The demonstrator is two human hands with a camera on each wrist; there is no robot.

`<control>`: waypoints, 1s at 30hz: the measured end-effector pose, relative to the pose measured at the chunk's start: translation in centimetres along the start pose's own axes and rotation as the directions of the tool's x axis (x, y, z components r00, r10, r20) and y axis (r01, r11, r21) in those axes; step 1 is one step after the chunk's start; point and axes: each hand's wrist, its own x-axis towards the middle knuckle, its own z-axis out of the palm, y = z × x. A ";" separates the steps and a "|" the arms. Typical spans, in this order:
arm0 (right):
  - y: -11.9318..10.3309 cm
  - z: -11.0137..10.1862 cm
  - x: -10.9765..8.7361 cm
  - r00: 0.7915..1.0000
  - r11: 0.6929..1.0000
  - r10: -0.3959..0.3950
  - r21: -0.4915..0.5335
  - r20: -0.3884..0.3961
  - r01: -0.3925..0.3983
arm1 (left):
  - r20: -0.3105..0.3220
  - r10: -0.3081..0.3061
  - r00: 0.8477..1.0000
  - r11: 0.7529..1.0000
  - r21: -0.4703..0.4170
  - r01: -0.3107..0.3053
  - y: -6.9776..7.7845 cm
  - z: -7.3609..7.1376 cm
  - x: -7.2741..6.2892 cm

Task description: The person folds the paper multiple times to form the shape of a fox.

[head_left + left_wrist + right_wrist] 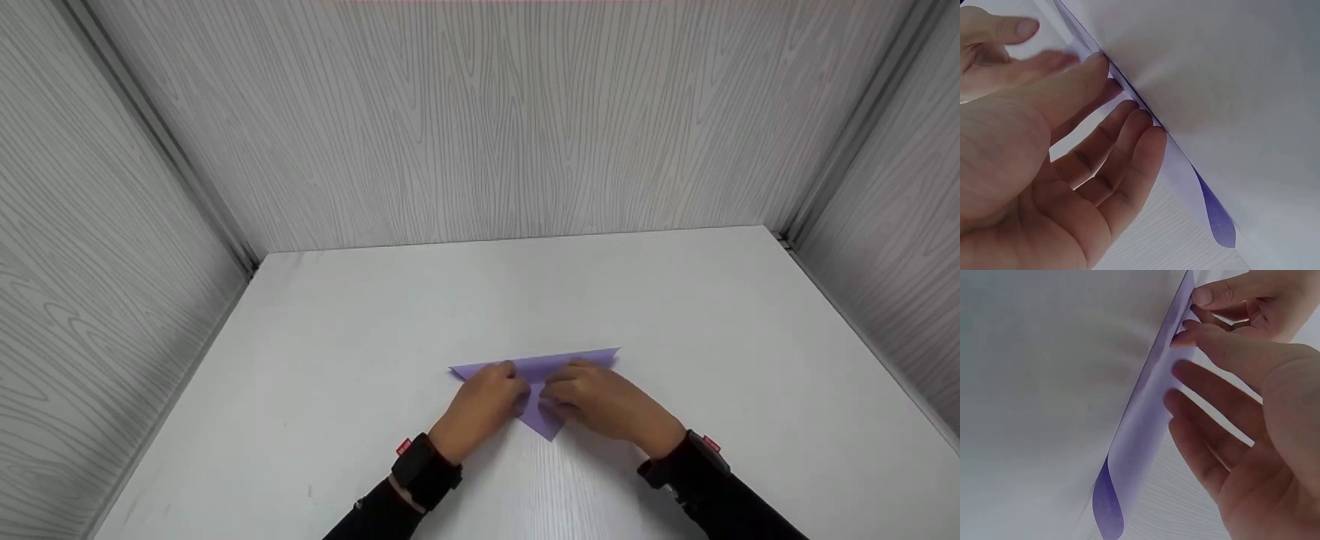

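A sheet of purple paper (pixel 541 367) lies folded between the hands, with a long straight edge at the far side and a pointed corner toward the person. The left hand (pixel 486 397) pinches its middle, thumb and fingertips at the folded edge. Right beside it, the right hand (pixel 600 397) holds the same edge between thumb and forefinger, its other fingers spread behind the paper. In the left wrist view one end of the paper (pixel 1220 225) curls over into a darker roll. A similar curled end of the paper (pixel 1107 500) shows in the right wrist view.
The white tabletop (pixel 360 315) spreads around the paper. Pale wood-grain panels stand at the back (pixel 480 120), the left (pixel 97 247) and the right (pixel 900 225). Black bands sit on the left wrist (pixel 426 472) and the right wrist (pixel 686 465).
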 end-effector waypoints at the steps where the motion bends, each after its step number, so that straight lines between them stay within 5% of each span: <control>1: 0.0 0.0 0.0 1.000 0.998 0.008 -0.067 -0.018 -0.009 | 0.005 -0.001 1.000 1.000 0.006 0.001 0.0 0.0 0.0; 6: -0.1 0.4 0.1 0.992 0.949 0.123 -0.298 0.040 -0.105 | 0.054 -0.031 0.998 0.999 0.033 0.029 0.1 -0.2 0.0; 11: -0.2 0.6 0.6 0.964 0.907 0.233 -0.385 0.127 -0.169 | 0.074 -0.048 0.996 0.998 0.034 0.045 0.3 -0.3 0.1; 20: 0.2 0.6 1.5 0.912 0.898 0.347 -0.360 0.220 -0.254 | 0.043 -0.011 0.999 0.999 0.053 0.008 0.4 -0.2 0.2; 30: 0.6 0.9 1.8 0.901 0.908 0.360 -0.315 0.243 -0.278 | 0.046 0.004 0.999 0.999 0.049 -0.006 0.1 -0.5 0.2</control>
